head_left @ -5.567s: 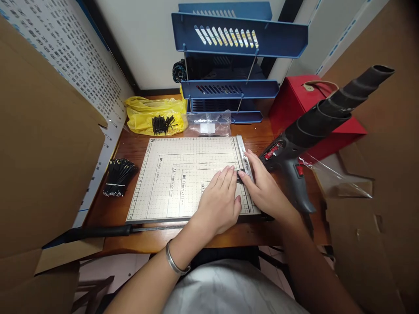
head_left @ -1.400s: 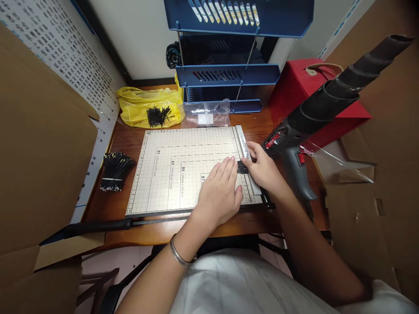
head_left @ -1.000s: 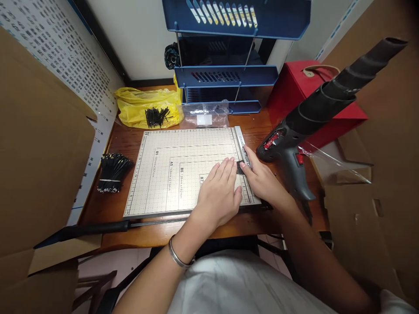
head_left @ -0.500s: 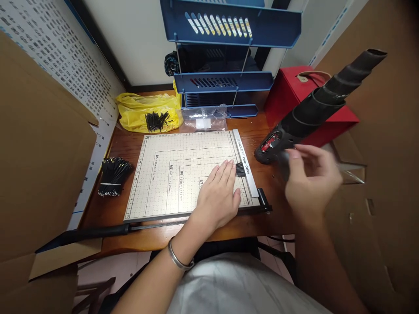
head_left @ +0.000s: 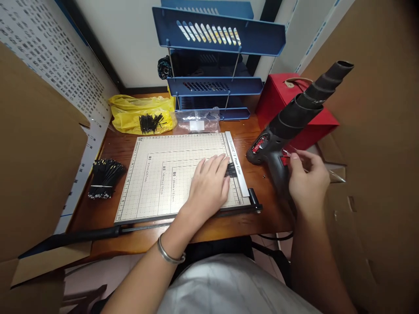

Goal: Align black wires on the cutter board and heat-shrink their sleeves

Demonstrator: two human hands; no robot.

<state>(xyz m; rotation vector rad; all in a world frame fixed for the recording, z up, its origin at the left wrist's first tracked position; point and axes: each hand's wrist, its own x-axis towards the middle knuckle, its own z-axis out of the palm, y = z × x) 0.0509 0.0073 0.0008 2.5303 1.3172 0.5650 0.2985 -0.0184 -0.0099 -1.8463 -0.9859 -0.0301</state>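
Observation:
My left hand (head_left: 209, 185) lies flat with fingers outstretched on the gridded paper cutter (head_left: 153, 174). Beside its fingertips, a row of thin black wires (head_left: 231, 169) lies against the cutter's white edge strip (head_left: 238, 168). The cutter's long blade arm with its black handle (head_left: 98, 233) is swung down along the front edge. My right hand (head_left: 306, 172) is raised at the right, thumb and fingers pinched near the handle of a black blower-like tool (head_left: 288, 124). Something tiny and glinting shows by those fingertips, too small to name.
A tied bundle of black wires (head_left: 104, 178) lies left of the cutter. Short black pieces (head_left: 149, 124) rest on a yellow plastic bag (head_left: 131, 109), beside a clear bag (head_left: 209, 120). Behind stand blue shelf trays (head_left: 216, 86) and a red box (head_left: 278, 89). Cardboard walls both sides.
The view has shifted slightly, so everything sits a little further left. My right hand was blurred and now shows clearly, still pinched near the black tool. My left hand stays on the cutter.

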